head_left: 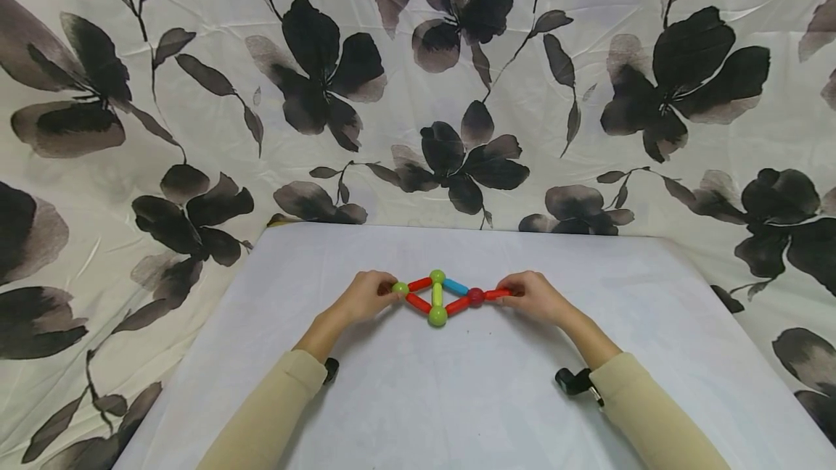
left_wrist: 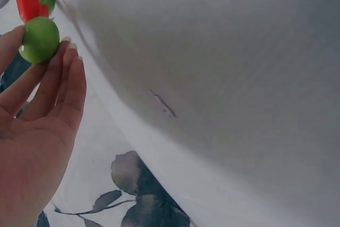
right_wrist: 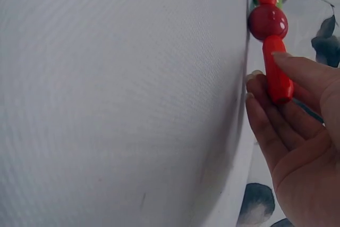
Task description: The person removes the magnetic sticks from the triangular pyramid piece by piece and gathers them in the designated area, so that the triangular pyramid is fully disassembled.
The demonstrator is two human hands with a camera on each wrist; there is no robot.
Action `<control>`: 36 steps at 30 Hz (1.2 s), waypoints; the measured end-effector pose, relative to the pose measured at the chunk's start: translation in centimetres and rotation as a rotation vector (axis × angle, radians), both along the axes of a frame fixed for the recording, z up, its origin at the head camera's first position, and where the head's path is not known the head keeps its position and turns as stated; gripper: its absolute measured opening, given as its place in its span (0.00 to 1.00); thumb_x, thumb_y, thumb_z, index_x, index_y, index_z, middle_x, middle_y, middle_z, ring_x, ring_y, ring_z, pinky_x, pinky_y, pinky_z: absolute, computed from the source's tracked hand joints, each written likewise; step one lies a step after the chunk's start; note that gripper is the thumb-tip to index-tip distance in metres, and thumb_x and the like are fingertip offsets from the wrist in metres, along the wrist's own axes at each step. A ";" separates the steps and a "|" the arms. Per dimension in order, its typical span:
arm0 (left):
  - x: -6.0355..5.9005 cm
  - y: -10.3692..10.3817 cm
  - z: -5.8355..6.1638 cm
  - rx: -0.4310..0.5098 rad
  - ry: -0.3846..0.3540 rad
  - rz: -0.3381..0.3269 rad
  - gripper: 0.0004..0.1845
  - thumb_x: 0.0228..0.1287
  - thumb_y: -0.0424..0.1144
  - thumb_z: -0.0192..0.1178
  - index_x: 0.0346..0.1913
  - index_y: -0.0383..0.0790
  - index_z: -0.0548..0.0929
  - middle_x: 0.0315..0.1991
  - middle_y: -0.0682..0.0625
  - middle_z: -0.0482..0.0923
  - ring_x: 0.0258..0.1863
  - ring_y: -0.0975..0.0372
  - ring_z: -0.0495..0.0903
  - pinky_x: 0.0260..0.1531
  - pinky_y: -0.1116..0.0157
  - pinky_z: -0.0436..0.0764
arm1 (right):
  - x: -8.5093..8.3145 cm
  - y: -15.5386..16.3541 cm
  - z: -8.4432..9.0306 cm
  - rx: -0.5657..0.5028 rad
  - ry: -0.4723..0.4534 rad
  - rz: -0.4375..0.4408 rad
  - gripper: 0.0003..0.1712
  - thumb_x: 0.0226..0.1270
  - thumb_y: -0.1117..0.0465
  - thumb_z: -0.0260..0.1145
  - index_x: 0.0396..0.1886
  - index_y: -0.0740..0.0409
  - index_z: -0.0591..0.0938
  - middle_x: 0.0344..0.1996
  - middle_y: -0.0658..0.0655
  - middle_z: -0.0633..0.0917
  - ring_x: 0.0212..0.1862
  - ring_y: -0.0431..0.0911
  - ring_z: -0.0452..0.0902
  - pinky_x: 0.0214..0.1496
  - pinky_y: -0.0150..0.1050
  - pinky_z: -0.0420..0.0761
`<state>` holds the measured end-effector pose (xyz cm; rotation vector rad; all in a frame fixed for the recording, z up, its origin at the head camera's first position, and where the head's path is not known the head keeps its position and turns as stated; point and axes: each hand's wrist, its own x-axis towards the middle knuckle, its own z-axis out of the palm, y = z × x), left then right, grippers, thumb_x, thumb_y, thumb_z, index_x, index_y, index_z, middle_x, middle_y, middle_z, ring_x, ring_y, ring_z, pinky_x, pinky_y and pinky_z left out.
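Observation:
Between the two hands, over the white table, is a diamond-shaped frame of coloured rods and balls. The left hand [head_left: 368,294] pinches the green ball [left_wrist: 40,40] at its left corner. Red rods [head_left: 419,303] run from that ball to an upper green ball [head_left: 437,277] and a lower green ball [head_left: 437,316], which a yellow-green rod [head_left: 437,294] joins. A blue rod [head_left: 455,286] and another red rod [head_left: 459,305] meet at a dark red ball [head_left: 476,297]. From this ball a red rod [right_wrist: 277,70] sticks out, pinched between thumb and fingers of the right hand [head_left: 532,296].
A white cloth covers the table [head_left: 457,397]. Behind and beside it hangs a pale curtain [head_left: 562,129] with dark flowers. Both forearms wear beige sleeves [head_left: 274,405], with a black wrist device [head_left: 572,381] at the right cuff.

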<state>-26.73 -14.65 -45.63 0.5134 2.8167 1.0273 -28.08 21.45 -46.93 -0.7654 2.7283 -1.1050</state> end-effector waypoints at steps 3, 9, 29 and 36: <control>-0.1 -0.1 -0.3 -0.003 -0.013 0.003 0.14 0.70 0.36 0.66 0.53 0.30 0.85 0.41 0.46 0.86 0.41 0.58 0.82 0.47 0.58 0.82 | 0.0 0.1 0.0 0.011 -0.004 -0.001 0.07 0.66 0.66 0.72 0.43 0.63 0.88 0.38 0.55 0.89 0.39 0.44 0.81 0.48 0.44 0.80; -0.3 -0.2 -0.7 -0.009 -0.013 -0.022 0.13 0.69 0.35 0.66 0.51 0.30 0.85 0.41 0.46 0.85 0.41 0.58 0.82 0.48 0.57 0.81 | -0.3 0.2 -0.2 0.039 -0.017 0.006 0.09 0.65 0.65 0.72 0.44 0.63 0.88 0.39 0.55 0.88 0.41 0.46 0.79 0.49 0.44 0.78; -0.7 -0.6 -1.2 -0.021 -0.055 -0.037 0.15 0.69 0.35 0.66 0.53 0.28 0.84 0.40 0.47 0.83 0.41 0.58 0.80 0.48 0.57 0.80 | -0.3 -0.5 -0.2 0.066 -0.031 -0.013 0.11 0.65 0.65 0.72 0.46 0.64 0.87 0.40 0.55 0.87 0.42 0.48 0.78 0.50 0.45 0.79; -0.8 -0.7 -1.1 -0.018 -0.060 -0.041 0.15 0.70 0.36 0.66 0.53 0.30 0.84 0.41 0.47 0.83 0.41 0.58 0.80 0.49 0.57 0.80 | -0.4 -1.8 0.2 0.038 0.064 -0.008 0.14 0.67 0.63 0.72 0.48 0.66 0.86 0.43 0.58 0.87 0.47 0.53 0.80 0.54 0.54 0.80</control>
